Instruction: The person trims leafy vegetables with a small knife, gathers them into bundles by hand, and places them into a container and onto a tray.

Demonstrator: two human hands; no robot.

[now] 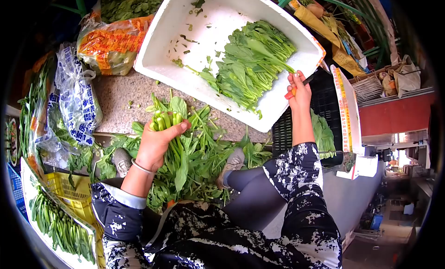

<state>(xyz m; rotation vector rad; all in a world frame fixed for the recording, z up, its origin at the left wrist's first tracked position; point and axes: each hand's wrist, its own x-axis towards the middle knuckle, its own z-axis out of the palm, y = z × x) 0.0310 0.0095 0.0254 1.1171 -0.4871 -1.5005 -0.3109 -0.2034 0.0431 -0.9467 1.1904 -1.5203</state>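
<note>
My left hand is closed around a bunch of leafy green stems, cut ends upward and leaves hanging below. In my right hand is a small knife with an orange-red handle and dark blade. The same fingers touch the stem end of a leafy green over the white foam box. Inside the box, a row of greens lies with stems toward the right, beside loose scraps. Below my left hand, a loose heap of greens spreads between my shoes.
Plastic bags of vegetables stand at the left on a stone ledge. A yellow crate and a white box of greens sit lower left. A black crate with more greens is at the right.
</note>
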